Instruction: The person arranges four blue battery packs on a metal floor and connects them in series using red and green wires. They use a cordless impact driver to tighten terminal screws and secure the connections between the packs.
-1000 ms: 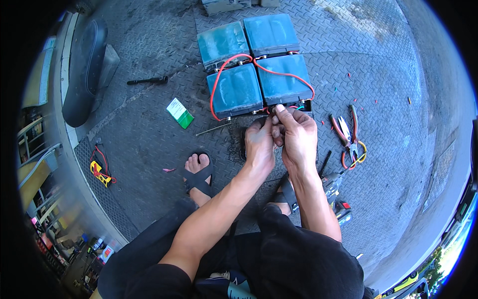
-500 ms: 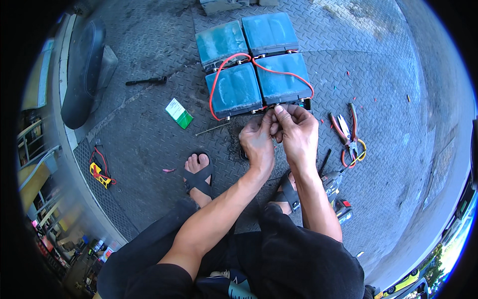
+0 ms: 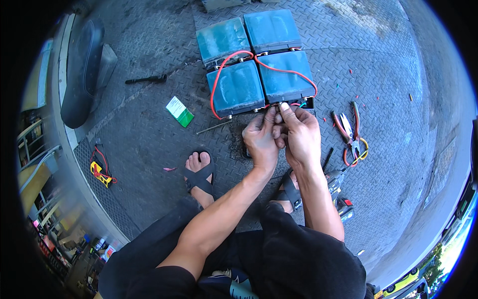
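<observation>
Several blue-green block batteries stand together in front of me, among them the near-left battery (image 3: 235, 88) and the near-right battery (image 3: 285, 75). A red cable (image 3: 214, 94) loops along the left pair and another red cable (image 3: 288, 73) crosses the right pair. At the near edge, between the two closer batteries, my left hand (image 3: 262, 141) and my right hand (image 3: 301, 135) meet, fingertips pinched around something small by the terminals. The fingers cover what they hold. Short red and green wires (image 3: 300, 104) show just beyond my right hand.
Red- and yellow-handled pliers (image 3: 354, 144) lie on the right, with a power drill (image 3: 334, 183) partly behind my right forearm. Leftward are a green-white box (image 3: 179, 112), a long bolt (image 3: 214, 127), a black rod-shaped tool (image 3: 146, 79), a yellow meter (image 3: 101, 174) and a black seat (image 3: 83, 74).
My hands stay at the same terminals, with the right thumb now straighter and the fingers slightly shifted. The red and green wires beside the right hand show more. The whole view has shifted slightly.
</observation>
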The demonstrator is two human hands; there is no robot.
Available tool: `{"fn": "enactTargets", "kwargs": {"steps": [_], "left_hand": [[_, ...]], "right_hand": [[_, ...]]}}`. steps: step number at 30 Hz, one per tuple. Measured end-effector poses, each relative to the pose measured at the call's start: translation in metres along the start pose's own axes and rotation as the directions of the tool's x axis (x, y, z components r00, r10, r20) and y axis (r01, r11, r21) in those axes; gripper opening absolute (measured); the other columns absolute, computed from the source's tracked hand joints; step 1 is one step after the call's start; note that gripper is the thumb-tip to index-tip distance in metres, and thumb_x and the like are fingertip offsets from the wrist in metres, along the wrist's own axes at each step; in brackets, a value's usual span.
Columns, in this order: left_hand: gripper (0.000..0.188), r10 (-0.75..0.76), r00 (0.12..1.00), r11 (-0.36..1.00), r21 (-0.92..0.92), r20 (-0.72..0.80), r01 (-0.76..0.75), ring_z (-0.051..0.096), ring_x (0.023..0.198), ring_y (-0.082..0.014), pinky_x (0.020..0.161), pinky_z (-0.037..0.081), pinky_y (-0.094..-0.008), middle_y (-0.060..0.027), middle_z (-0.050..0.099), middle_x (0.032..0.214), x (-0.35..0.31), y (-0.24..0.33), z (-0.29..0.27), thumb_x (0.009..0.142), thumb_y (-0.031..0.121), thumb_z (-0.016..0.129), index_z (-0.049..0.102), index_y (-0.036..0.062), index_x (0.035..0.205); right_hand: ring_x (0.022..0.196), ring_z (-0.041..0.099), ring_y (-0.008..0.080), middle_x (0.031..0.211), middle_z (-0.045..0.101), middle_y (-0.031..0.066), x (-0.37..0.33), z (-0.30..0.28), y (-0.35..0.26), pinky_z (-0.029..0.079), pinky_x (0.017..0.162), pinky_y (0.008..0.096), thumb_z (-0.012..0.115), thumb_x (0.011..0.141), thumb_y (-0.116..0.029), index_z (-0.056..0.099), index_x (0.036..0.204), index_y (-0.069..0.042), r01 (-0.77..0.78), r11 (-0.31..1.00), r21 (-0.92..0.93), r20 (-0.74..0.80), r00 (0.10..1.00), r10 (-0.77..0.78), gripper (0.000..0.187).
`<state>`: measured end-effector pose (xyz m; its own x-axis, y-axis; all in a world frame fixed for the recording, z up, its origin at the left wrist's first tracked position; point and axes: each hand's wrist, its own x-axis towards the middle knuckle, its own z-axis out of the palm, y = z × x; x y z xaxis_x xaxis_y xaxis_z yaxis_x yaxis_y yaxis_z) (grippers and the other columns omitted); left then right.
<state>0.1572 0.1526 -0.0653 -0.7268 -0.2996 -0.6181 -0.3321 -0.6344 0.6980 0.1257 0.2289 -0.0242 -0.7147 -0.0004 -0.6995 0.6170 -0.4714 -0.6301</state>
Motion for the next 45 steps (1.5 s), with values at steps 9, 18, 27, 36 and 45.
{"fn": "enactTargets", "kwargs": {"steps": [9,18,27,36,45], "left_hand": [[0.022,0.015,1.000,0.985,-0.171,0.027,-0.011,0.047,0.056,-0.0007,0.043,0.034,-0.0217,0.0043,0.065,0.081,0.003,-0.008,0.002,0.117,0.019,0.065,0.075,0.0007,0.109],[0.020,0.055,0.998,0.997,-0.059,0.010,-0.054,0.046,0.054,-0.0002,0.044,0.034,-0.0207,0.0057,0.063,0.081,0.005,-0.015,-0.005,0.117,0.019,0.065,0.074,0.0016,0.111],[0.024,0.095,0.995,0.995,-0.034,0.041,-0.093,0.046,0.056,0.0006,0.044,0.035,-0.0199,0.0063,0.061,0.081,0.005,-0.011,-0.005,0.117,0.023,0.066,0.069,0.0037,0.103],[0.022,0.084,0.994,0.994,-0.074,0.066,-0.079,0.048,0.057,-0.0014,0.045,0.038,-0.0205,0.0032,0.065,0.083,0.004,-0.007,-0.002,0.116,0.022,0.067,0.068,0.0027,0.105],[0.027,0.112,0.990,0.994,-0.018,0.083,-0.111,0.048,0.057,-0.0016,0.045,0.035,-0.0214,0.0039,0.062,0.076,0.009,-0.011,-0.011,0.113,0.024,0.072,0.070,0.0016,0.099]], "right_hand": [[0.055,0.062,0.0115,0.080,0.070,0.0086,0.001,0.003,-0.006,0.045,0.046,0.0257,0.064,0.115,-0.017,0.067,0.097,0.003,-0.031,0.997,0.067,0.001,1.000,0.031,0.028],[0.058,0.063,0.0114,0.086,0.073,0.0091,0.000,0.004,-0.004,0.047,0.047,0.0251,0.068,0.112,-0.011,0.070,0.097,0.005,-0.008,0.998,0.065,0.007,1.000,0.008,0.021],[0.057,0.064,0.0129,0.087,0.072,0.0092,0.005,-0.001,-0.004,0.048,0.046,0.0257,0.066,0.114,-0.016,0.068,0.102,0.004,-0.049,0.993,0.107,0.082,0.996,0.040,0.024],[0.057,0.064,0.0126,0.083,0.070,0.0078,0.005,-0.003,0.000,0.051,0.048,0.0252,0.065,0.114,-0.012,0.068,0.105,0.006,-0.004,0.997,0.072,0.010,1.000,0.003,0.021],[0.060,0.064,0.0097,0.082,0.072,0.0065,0.002,-0.001,0.009,0.050,0.049,0.0244,0.068,0.113,-0.012,0.070,0.107,0.005,0.105,0.993,0.050,0.022,0.994,-0.106,0.018]]}}
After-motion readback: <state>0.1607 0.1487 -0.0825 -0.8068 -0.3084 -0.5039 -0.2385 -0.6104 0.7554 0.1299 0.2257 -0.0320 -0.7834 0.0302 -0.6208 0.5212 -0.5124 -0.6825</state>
